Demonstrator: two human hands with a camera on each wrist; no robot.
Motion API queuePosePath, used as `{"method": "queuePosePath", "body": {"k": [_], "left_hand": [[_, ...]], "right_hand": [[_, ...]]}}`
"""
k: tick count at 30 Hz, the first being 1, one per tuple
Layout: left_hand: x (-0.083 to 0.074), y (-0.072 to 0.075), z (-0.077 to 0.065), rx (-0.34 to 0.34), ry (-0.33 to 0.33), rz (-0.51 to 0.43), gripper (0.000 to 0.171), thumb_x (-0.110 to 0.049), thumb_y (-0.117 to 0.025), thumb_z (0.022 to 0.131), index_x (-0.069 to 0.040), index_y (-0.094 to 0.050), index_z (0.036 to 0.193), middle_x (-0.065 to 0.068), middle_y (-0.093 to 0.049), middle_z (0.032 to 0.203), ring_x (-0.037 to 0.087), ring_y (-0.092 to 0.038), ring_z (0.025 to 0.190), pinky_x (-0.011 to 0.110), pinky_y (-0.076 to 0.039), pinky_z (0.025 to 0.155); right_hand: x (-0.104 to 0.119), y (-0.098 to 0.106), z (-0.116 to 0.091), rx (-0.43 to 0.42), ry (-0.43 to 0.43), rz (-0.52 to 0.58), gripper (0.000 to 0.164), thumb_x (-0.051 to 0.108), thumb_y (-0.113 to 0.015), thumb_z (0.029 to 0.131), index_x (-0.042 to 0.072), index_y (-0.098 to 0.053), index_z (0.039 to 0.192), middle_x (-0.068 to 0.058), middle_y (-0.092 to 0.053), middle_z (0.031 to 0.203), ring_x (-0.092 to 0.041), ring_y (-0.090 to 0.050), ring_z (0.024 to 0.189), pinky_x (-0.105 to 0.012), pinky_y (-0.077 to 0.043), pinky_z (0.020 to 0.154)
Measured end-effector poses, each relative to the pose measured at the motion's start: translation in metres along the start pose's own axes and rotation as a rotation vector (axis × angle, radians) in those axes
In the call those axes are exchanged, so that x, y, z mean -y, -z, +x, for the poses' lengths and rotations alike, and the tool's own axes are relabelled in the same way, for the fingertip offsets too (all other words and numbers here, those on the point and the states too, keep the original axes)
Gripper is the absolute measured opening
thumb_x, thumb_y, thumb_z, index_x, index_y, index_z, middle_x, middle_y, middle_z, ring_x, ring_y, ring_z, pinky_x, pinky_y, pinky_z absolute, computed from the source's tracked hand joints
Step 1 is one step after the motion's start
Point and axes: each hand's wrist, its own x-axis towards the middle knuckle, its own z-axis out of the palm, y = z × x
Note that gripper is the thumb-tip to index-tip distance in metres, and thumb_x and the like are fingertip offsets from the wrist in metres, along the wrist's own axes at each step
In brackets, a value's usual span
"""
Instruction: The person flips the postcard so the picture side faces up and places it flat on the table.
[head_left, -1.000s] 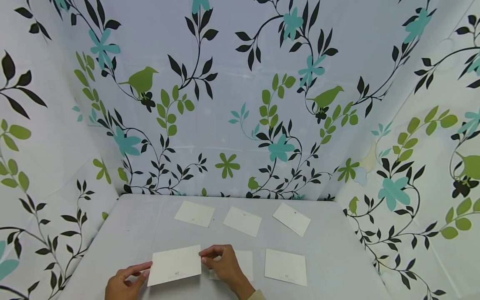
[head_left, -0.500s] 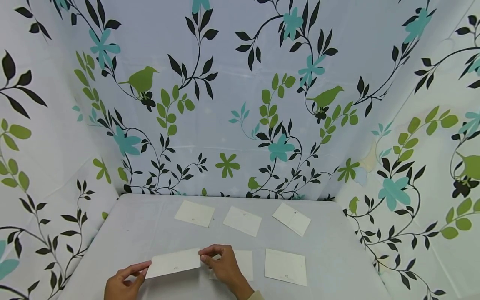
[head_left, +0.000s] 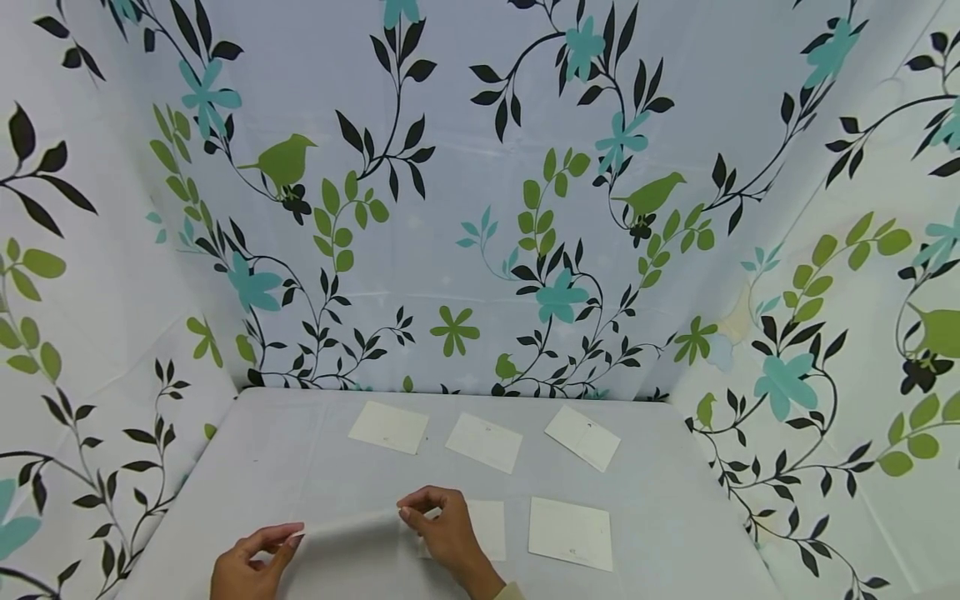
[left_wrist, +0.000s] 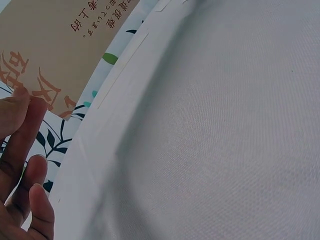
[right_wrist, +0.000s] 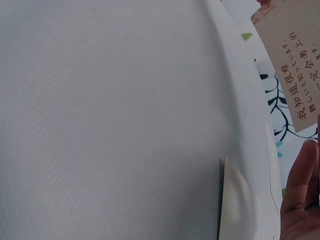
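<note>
Between my hands, a printed card (left_wrist: 60, 37) is held up off the table, seen almost edge-on in the head view. Orange and reddish-brown Chinese and Japanese writing covers its beige face, which also shows as part of the card (right_wrist: 295, 65) in the right wrist view. My left hand (head_left: 251, 562) pinches its left end between thumb and fingertips. At the other end, my right hand (head_left: 452, 533) pinches the card's right corner. Beneath the right hand lies a cream card (head_left: 489, 527), partly hidden by it. Another cream card (head_left: 572, 534) lies to its right.
Along the back of the white-covered table (head_left: 285, 450) lie a left card (head_left: 387, 427), a middle card (head_left: 484, 443) and a right card (head_left: 583, 439), blank side up with tiny marks. Cloth walls (head_left: 450, 208) printed with leaves and birds enclose the table.
The held card has tipped from showing its pale back to nearly edge-on in the head view, its near edge coming up. Both hands stay in almost the same place, still pinching it.
</note>
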Motion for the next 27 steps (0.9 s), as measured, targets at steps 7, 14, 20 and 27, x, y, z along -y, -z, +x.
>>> {"method": "queuePosePath", "body": {"k": [7, 14, 20, 27], "left_hand": [[0.002, -0.001, 0.003, 0.004, -0.014, -0.007, 0.03, -0.035, -0.085, 0.092, -0.007, -0.083, 0.102, -0.005, -0.079, 0.084, -0.002, -0.057, 0.071, 0.023, -0.046, 0.06], [0.0, -0.004, 0.005, 0.0, -0.035, 0.031, 0.029, -0.035, -0.084, 0.092, -0.007, -0.083, 0.102, 0.0, -0.081, 0.088, -0.002, -0.054, 0.071, 0.023, -0.044, 0.062], [-0.003, -0.007, 0.004, -0.041, -0.055, 0.024, 0.024, -0.03, -0.086, 0.091, -0.009, -0.083, 0.101, 0.0, -0.081, 0.085, -0.002, -0.053, 0.069, 0.022, -0.042, 0.062], [-0.007, -0.009, 0.002, -0.045, -0.021, -0.004, 0.023, -0.028, -0.086, 0.09, -0.012, -0.081, 0.105, -0.002, -0.081, 0.084, -0.001, -0.056, 0.07, 0.022, -0.042, 0.062]], "right_hand": [[-0.001, -0.005, 0.0, -0.036, 0.005, -0.059, 0.006, 0.022, -0.077, 0.096, 0.018, -0.079, 0.1, 0.005, -0.074, 0.092, -0.007, -0.065, 0.084, -0.022, -0.054, 0.064], [0.0, -0.008, 0.002, -0.065, -0.028, -0.008, 0.004, 0.016, -0.077, 0.096, 0.015, -0.076, 0.1, 0.004, -0.074, 0.092, -0.01, -0.067, 0.081, -0.024, -0.058, 0.066], [-0.001, -0.011, 0.002, -0.089, -0.022, 0.059, 0.011, 0.008, -0.078, 0.093, 0.012, -0.073, 0.102, -0.001, -0.074, 0.093, -0.01, -0.068, 0.08, -0.024, -0.059, 0.064], [0.0, -0.012, 0.0, -0.105, -0.003, 0.086, 0.014, 0.005, -0.079, 0.092, 0.01, -0.072, 0.103, -0.007, -0.075, 0.096, -0.01, -0.069, 0.079, -0.025, -0.06, 0.064]]}}
